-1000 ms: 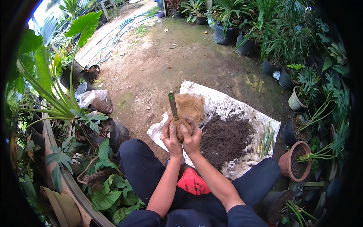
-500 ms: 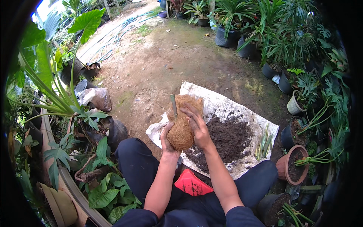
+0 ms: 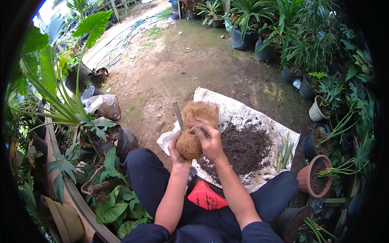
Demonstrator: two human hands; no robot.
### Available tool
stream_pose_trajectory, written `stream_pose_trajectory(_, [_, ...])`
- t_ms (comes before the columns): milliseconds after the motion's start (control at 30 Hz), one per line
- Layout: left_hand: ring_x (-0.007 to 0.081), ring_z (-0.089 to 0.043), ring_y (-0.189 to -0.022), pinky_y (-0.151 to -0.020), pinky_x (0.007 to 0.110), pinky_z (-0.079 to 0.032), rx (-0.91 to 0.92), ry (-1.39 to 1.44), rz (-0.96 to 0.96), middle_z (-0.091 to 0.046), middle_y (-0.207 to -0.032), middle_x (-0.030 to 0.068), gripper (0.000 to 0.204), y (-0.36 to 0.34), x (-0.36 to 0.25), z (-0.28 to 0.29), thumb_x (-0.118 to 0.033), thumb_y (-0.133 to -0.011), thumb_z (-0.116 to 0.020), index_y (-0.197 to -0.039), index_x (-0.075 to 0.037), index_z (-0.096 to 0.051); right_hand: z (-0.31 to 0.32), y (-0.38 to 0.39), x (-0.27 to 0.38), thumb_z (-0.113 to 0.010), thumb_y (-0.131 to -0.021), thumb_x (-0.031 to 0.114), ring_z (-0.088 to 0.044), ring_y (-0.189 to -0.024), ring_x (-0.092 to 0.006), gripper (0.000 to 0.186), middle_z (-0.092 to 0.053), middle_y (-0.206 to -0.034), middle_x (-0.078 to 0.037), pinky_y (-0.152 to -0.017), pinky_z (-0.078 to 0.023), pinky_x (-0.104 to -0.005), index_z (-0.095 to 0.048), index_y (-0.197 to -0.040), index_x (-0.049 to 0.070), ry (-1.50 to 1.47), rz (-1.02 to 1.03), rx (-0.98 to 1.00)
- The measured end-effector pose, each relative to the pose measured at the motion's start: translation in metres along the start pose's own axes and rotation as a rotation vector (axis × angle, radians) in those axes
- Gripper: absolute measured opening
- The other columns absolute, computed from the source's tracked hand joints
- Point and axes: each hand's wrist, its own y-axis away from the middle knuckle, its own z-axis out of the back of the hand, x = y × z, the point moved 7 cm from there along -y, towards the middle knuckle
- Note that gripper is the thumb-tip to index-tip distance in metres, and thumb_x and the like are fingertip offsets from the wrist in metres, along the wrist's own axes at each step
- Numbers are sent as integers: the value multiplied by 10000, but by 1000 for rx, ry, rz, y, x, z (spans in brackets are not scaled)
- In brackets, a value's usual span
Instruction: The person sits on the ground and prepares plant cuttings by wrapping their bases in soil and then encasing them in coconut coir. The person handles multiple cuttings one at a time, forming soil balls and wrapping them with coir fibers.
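A round ball of brown coconut fibre (image 3: 189, 146) sits in my left hand (image 3: 176, 149), whose fingers curl round its left side. From the top of the ball a green leaf cutting (image 3: 177, 113) sticks up, tilted to the left. My right hand (image 3: 208, 139) presses bent fingers on the ball's upper right, near the cutting's base. Just beyond lies a loose heap of the same coconut fibre (image 3: 200, 111) on a white woven sack (image 3: 210, 95). Dark soil (image 3: 245, 146) is spread over the sack right of my hands.
More leaf cuttings (image 3: 285, 156) lie at the sack's right side. A red plastic scoop-like piece (image 3: 206, 197) with soil on it is between my legs. Potted plants line both sides, including a terracotta pot (image 3: 314, 176) at right. A blue hose (image 3: 121, 42) crosses the ground far left.
The fibre ball has turned and shifted slightly left, and the cutting leans further left. My right hand has moved from the ball's side to its top, fingers more bent.
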Motion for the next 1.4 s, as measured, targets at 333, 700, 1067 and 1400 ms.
stream_pose_trajectory(333, [151, -611, -874, -816, 297, -496, -208, -559, -640, -666, -972, 93, 189, 9, -42, -1, -81, -895, -663, -1007, 72, -658, -32, 18, 41, -571, -900, 166, -420, -1363, -380, 493, -499, -1406, -243, -1128, -309, -473, -513, -1336, -58, 587, 118, -50])
stream_pose_trajectory(700, [211, -521, -1167, -1038, 336, -359, -6, -744, -509, -596, -1236, 124, 762, 3, -29, -7, -615, -977, -327, -1320, 37, -523, -37, 21, -4, -746, -822, 357, -515, -1276, -376, 689, -545, -1338, -267, -1089, -383, -448, -528, -1325, -59, 215, 10, -86])
stream_pose_trajectory(1067, [237, -432, -1353, -1124, 388, -300, 98, -836, -561, -526, -1398, 155, 517, 20, -38, -47, -403, -1050, -368, -1377, -37, -531, 5, 14, -67, -696, -796, 170, -684, -995, -277, 598, -645, -1145, -183, -863, -597, -416, -491, -1298, -83, -1102, -412, -142])
stream_pose_trajectory(1400, [236, -658, -1026, -900, 362, -541, 51, -584, -656, -656, -1158, 149, 345, 26, -25, -26, -168, -989, -513, -1220, 74, -599, -28, 16, -40, -717, -798, 391, -502, -1244, -257, 725, -513, -1362, -157, -1098, -355, -404, -522, -1339, -51, -469, -109, 32])
